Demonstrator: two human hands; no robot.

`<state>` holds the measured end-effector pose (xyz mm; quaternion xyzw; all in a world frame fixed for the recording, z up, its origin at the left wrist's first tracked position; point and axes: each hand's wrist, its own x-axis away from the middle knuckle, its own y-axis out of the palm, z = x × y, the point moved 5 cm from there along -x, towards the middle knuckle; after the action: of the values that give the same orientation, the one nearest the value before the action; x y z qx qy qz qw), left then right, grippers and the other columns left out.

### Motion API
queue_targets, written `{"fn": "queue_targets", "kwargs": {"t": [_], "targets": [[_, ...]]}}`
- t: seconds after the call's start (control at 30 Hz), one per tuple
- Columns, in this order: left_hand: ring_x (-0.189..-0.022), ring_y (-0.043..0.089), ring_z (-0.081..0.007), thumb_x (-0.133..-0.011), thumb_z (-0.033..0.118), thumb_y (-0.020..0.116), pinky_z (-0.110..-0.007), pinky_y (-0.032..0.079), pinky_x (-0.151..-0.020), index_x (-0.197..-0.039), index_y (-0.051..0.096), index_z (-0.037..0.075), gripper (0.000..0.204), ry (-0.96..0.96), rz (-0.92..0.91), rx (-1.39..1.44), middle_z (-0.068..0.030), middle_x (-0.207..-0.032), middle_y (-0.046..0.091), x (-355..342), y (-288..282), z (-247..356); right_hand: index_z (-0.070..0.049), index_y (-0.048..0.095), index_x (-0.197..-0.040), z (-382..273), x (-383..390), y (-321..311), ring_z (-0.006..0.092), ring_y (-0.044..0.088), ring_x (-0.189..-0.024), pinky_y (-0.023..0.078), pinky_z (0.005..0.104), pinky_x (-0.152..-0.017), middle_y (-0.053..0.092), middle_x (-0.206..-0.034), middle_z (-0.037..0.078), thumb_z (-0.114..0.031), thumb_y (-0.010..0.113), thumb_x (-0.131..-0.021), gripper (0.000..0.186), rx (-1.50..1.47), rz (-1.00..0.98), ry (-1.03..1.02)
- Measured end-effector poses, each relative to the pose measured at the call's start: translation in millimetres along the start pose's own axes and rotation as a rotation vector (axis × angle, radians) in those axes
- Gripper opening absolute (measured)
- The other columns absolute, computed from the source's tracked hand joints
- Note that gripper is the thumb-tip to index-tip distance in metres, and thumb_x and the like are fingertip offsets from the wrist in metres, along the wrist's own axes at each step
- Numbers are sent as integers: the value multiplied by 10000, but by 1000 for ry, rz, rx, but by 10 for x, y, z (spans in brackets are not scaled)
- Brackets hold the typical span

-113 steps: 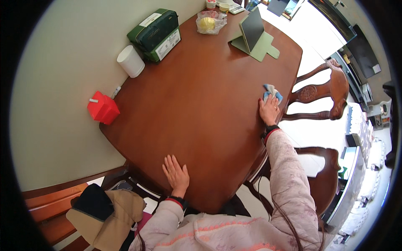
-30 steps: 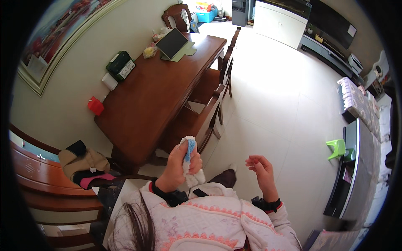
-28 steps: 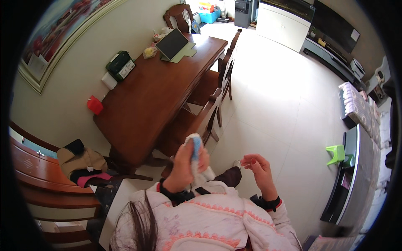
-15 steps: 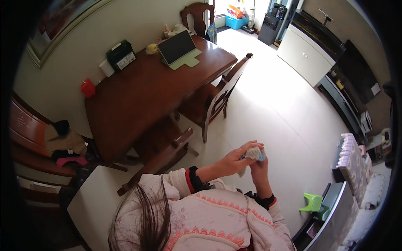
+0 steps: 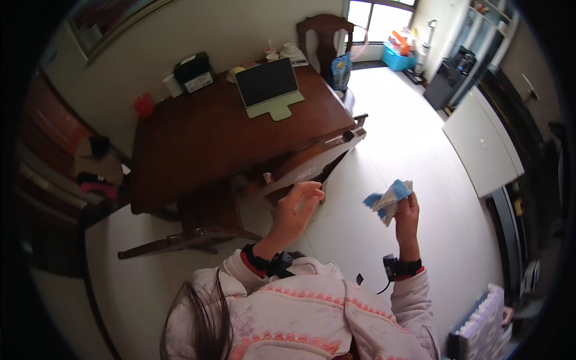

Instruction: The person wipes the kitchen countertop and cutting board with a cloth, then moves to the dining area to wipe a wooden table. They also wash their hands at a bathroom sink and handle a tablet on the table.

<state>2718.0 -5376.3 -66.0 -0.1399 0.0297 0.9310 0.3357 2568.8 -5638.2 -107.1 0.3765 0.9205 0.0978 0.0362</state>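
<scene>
A crumpled cloth point(image 5: 389, 201), white-grey with blue patches, hangs in the air over the pale floor. My right hand point(image 5: 408, 217) pinches it by its right side, and its loose end spreads out to the left. Apart from it, my left hand point(image 5: 293, 211) is raised with nothing in it, its fingers curved and the thumb standing off from them. That hand is nearest to the wooden chair point(image 5: 318, 161) at the table's long side, though I cannot tell whether they touch.
A dark wooden table point(image 5: 186, 129) holds a tablet in a green case point(image 5: 267, 84), a dark green box point(image 5: 195, 72) and a red container point(image 5: 144, 105). Another chair point(image 5: 186, 240) stands at the near end. On the right are a white cabinet point(image 5: 480, 144) and a purple-white covered piece point(image 5: 480, 321).
Both hands were together on the cloth; now they are apart. My left hand has let go and moved left, while my right hand holds the cloth farther right, more unfolded. The view has shifted.
</scene>
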Motion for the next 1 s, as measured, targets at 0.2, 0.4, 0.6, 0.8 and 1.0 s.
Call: {"fn": "queue_targets", "kwargs": {"t": [0.2,0.4,0.6,0.8,1.0], "targets": [[-960,618,-120,-983,35,515,-252,477,-881,-1171,567,3,198,51,366,-201,-66,-998,659,-306,-160,10,-67,536,-1076,338,-1774,70,101,614,-800,516,246,-626,622,-927,42,-242,536,-993,194,45,-164,58],[-912,631,-148,-971,36,525,-263,489,-827,-1077,611,1,140,128,604,-499,-83,-992,668,-851,-293,-48,-41,563,-1087,834,-3225,833,56,544,-780,452,197,-677,595,-886,-2,-131,494,-989,150,159,-465,35],[-890,641,-249,-912,27,587,-324,511,-785,-987,645,21,95,22,639,-829,-112,-968,664,-1313,-267,-225,-68,481,-1285,1774,-4191,1581,186,638,-901,504,289,-781,653,-987,100,-92,579,-922,377,439,-702,100],[-914,644,-282,-857,-12,635,-361,516,-790,-930,656,9,79,-204,704,-855,-113,-944,670,-1379,-347,-319,-163,354,-1466,2790,-3825,2511,337,225,-1453,284,538,-1093,299,-1526,169,-357,625,-859,693,1296,-1277,-668],[-917,644,-286,-857,0,638,-368,516,-790,-939,646,-7,83,-385,714,-895,-128,-937,669,-1413,-362,-381,-98,404,-1427,3027,-3082,3724,329,252,-1443,254,478,-1128,329,-1517,182,-329,586,-902,602,924,-1509,-895]]}}
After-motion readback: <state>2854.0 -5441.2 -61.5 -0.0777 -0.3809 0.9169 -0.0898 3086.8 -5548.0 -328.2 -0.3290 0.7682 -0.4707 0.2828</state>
